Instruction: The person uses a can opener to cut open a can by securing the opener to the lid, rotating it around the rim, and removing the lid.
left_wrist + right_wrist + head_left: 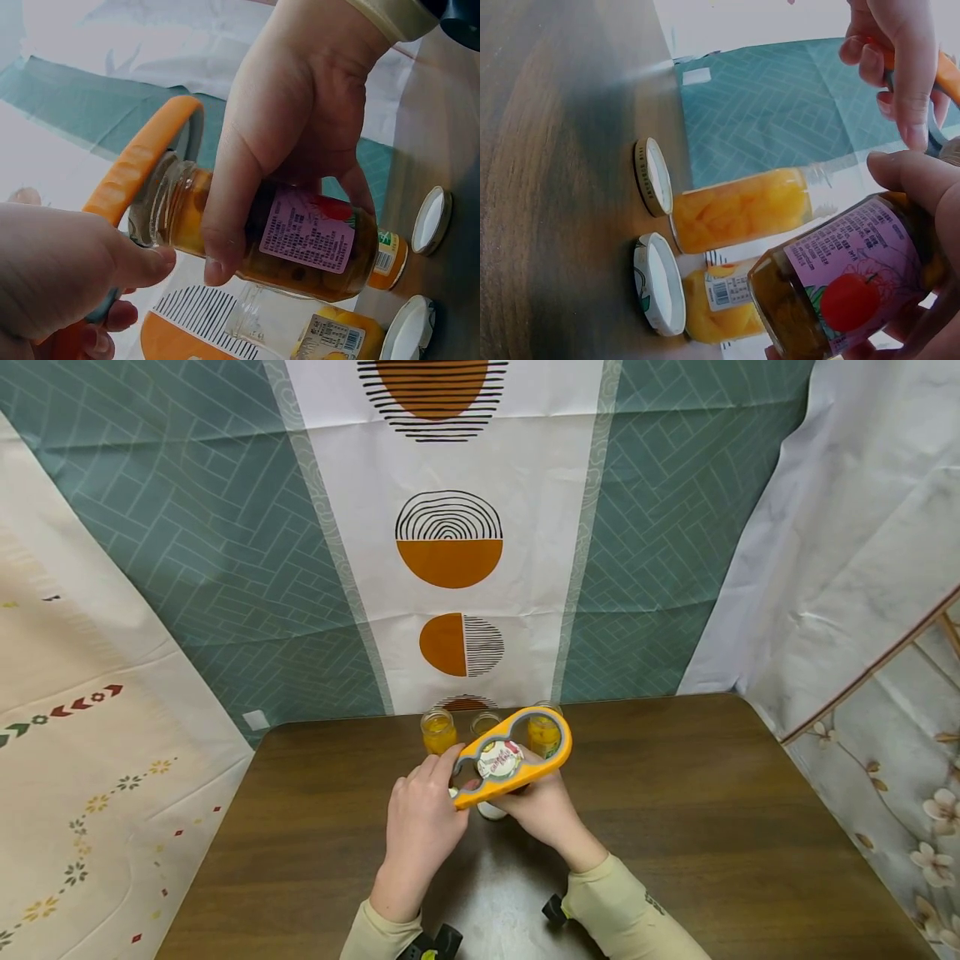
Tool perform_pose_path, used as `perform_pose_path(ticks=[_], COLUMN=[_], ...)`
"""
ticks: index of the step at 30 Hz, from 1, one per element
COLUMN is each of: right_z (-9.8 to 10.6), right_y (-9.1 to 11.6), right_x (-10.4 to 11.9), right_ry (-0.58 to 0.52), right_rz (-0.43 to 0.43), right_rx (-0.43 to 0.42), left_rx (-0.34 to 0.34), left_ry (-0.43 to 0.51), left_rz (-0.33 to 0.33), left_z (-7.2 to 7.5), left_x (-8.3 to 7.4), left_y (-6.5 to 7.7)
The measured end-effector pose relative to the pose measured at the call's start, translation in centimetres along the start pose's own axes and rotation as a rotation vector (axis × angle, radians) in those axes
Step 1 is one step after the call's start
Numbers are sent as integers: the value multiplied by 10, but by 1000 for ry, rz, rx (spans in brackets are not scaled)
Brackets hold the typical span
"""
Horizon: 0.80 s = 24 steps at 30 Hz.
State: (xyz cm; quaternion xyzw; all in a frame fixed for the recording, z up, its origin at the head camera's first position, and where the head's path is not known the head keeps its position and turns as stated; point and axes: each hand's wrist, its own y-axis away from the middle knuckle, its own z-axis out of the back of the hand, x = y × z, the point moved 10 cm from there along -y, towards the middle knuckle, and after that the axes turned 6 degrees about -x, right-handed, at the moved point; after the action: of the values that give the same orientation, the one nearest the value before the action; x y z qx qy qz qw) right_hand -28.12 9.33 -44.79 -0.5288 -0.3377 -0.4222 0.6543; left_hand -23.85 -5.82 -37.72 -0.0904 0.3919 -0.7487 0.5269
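My left hand (pixel 423 810) grips one end of an orange jar opener (pixel 564 745) with a grey inner lining and several round openings. One opening sits around the printed lid (pixel 499 760) of a glass jar. My right hand (pixel 547 810) holds that jar (pixel 307 244) around its body, below the opener. The jar has a purple label with a red fruit picture and dark amber contents, and appears tilted in the wrist views. In the left wrist view, my left thumb (pixel 146 262) lies right at the jar's neck, beside the lid.
At the table's back stand lidless jars: one with orange fruit (pixel 742 210) on the left, one with yellow fruit (pixel 724 300), and another yellow-filled jar (pixel 544 737) on the right. Loose lids (pixel 654 178) lie on the brown wooden table (pixel 315 860). A patterned cloth (pixel 450 468) hangs behind.
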Motion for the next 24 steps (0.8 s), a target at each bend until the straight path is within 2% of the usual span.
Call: perform_pose_path(ticks=[3,6,10,16,24], right_z=[1,5,11,22,38], right_y=[0,-1,-1,-1,-6], right_x=[-2,-5,-9,-11,-2], right_ry=[-14,19,93,109,124], right_rz=[-20,-54,-105,-167,-162], right_rx=[-1,-10,-14,-10,81], left_rx=[-23,-38,-42,-54,-53], left_ry=[17,38,76,103,97], left_rz=[5,16,50,99,134], left_z=[3,5,8,14,15], left_x=[2,5,12,19,25], left_y=[-1,-2,-3,-4,-4])
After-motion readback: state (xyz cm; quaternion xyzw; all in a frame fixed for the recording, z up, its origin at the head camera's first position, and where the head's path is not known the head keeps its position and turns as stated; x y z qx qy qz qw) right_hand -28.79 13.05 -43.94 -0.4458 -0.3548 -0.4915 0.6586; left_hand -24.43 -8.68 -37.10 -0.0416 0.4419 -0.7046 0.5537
